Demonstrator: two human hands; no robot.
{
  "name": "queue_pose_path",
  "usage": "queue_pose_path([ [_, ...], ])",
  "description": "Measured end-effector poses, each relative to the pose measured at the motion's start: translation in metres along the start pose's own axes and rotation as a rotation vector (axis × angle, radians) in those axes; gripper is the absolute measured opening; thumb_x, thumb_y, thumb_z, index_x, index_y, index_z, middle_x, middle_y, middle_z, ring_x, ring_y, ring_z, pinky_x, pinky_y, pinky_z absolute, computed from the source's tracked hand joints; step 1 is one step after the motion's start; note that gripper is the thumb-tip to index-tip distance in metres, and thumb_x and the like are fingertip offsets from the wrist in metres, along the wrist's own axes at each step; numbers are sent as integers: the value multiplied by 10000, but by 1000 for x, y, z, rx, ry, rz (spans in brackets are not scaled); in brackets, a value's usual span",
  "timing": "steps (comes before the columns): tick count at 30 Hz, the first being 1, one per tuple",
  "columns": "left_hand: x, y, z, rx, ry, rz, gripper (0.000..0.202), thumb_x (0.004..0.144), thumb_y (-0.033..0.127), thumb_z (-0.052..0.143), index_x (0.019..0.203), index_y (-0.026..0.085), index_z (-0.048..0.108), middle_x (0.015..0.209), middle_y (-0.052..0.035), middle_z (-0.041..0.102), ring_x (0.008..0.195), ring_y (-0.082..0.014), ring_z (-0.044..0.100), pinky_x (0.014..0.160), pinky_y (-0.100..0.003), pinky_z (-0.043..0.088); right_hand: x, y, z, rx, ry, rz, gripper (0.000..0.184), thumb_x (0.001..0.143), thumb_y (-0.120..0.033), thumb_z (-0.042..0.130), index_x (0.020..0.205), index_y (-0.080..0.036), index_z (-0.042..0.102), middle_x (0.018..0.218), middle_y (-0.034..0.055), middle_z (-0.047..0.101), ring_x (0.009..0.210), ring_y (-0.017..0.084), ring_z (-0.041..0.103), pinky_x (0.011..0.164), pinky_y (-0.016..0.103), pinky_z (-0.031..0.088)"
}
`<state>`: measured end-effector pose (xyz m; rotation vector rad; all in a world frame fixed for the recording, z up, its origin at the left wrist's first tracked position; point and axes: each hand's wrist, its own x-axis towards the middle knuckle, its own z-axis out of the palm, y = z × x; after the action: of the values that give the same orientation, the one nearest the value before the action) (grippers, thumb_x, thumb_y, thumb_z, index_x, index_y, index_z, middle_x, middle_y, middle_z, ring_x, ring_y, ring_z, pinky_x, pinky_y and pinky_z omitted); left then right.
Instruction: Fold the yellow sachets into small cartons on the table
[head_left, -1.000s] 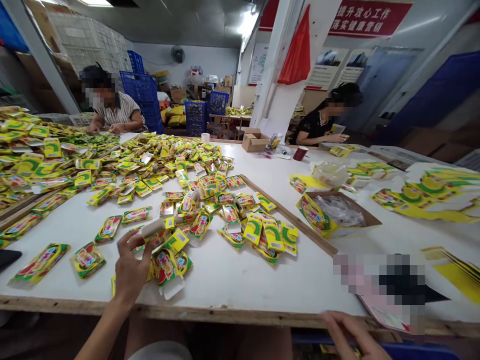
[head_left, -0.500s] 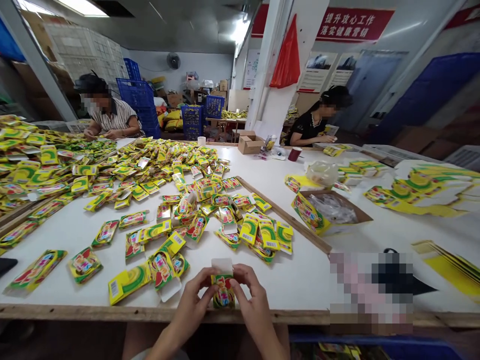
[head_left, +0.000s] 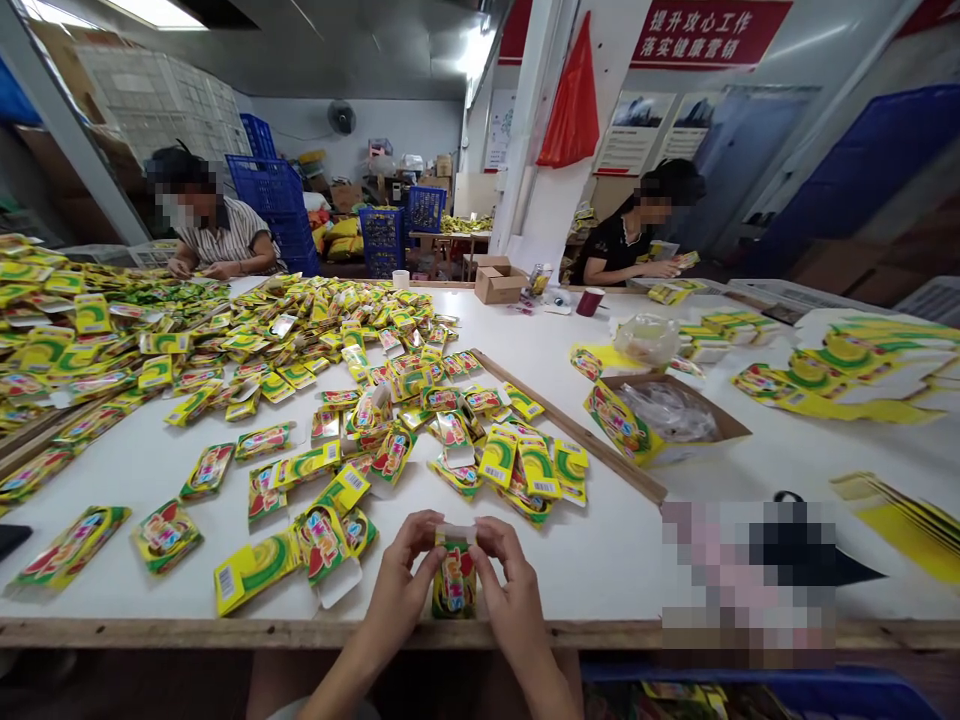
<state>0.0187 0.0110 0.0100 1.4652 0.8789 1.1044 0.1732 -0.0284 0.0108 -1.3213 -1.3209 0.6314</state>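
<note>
A small yellow and green packet [head_left: 454, 578] stands upright at the near edge of the white table [head_left: 615, 560]. My left hand [head_left: 401, 590] pinches its left side and top flap. My right hand [head_left: 510, 590] pinches its right side and the same white flap. Both sets of fingers are closed on the packet. Just left of my hands lie several loose packets [head_left: 322, 540] of the same kind, one with its white flap open.
Many more packets [head_left: 225, 350] cover the left and middle of the table. A wooden strip [head_left: 570, 430] runs diagonally. A cardboard box [head_left: 675, 415] with plastic bags sits at right, flat yellow cards [head_left: 847, 375] beyond. Two other people [head_left: 210, 225] [head_left: 645, 230] work at the far side.
One second ago my left hand was lifting a packet from the pile and my right hand hung below the table edge. Both hands now hold it at the centre, folding the flap down.
</note>
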Motion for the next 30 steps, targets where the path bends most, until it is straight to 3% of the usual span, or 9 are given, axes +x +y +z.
queue_pose_path([
  [6, -3, 9, 0, 151, -40, 105, 118, 899, 243, 564, 967, 198, 649, 995, -67, 672, 980, -210, 627, 873, -324, 492, 0, -6, -2, -53, -93, -63, 119, 903, -267, 559, 961, -214, 647, 993, 60, 676, 959, 205, 628, 821, 284, 504],
  [18, -1, 12, 9, 111, 110, -31, 142, 866, 301, 587, 893, 173, 643, 810, -26, 671, 753, -177, 619, 707, -268, 487, 5, -15, 7, -113, -22, 8, 109, 900, -284, 548, 891, -199, 617, 820, 23, 664, 746, 178, 620, 695, 254, 484],
  [24, -5, 8, 6, 83, 74, -28, 141, 868, 301, 598, 878, 182, 673, 860, -41, 692, 841, -203, 640, 768, -286, 493, 1, -12, 5, -54, -31, 2, 147, 925, -297, 522, 883, -203, 627, 848, 30, 666, 800, 181, 629, 727, 253, 486],
  [30, -11, 5, 2, 94, 44, 60, 134, 887, 255, 580, 900, 200, 702, 912, -56, 701, 912, -216, 645, 819, -307, 502, -7, -4, 5, 22, -24, -11, 132, 906, -305, 565, 884, -203, 646, 877, 41, 678, 834, 186, 643, 734, 246, 504],
])
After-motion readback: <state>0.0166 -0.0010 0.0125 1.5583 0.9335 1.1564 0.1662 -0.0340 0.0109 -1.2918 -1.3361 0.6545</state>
